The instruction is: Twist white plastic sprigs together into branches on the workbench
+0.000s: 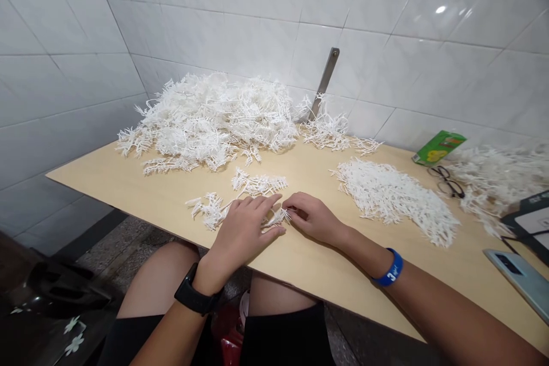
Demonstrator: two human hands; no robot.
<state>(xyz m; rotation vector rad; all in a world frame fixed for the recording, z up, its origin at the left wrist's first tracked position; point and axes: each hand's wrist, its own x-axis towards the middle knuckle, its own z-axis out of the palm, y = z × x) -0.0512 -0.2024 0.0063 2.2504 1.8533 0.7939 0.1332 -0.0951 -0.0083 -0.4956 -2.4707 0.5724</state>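
My left hand (249, 223), with a black watch on the wrist, lies over a white branching plastic sprig (281, 215) near the table's front edge. Its fingers are stretched out, and the thumb is apart from them. My right hand (316, 218), wearing a blue wristband (391, 267), has its thumb and forefinger pinched at the tip of that sprig. Loose sprigs (210, 210) lie to the left, partly under my left hand. Another small bunch of sprigs (259, 183) rests just beyond my fingers.
A large heap of white sprigs (223, 120) stands at the back left, and a flatter pile (394, 194) lies at right. Beyond it are a green box (440, 147), glasses (448, 182) and a phone (521, 280). A metal bar (325, 83) leans against the tiled wall.
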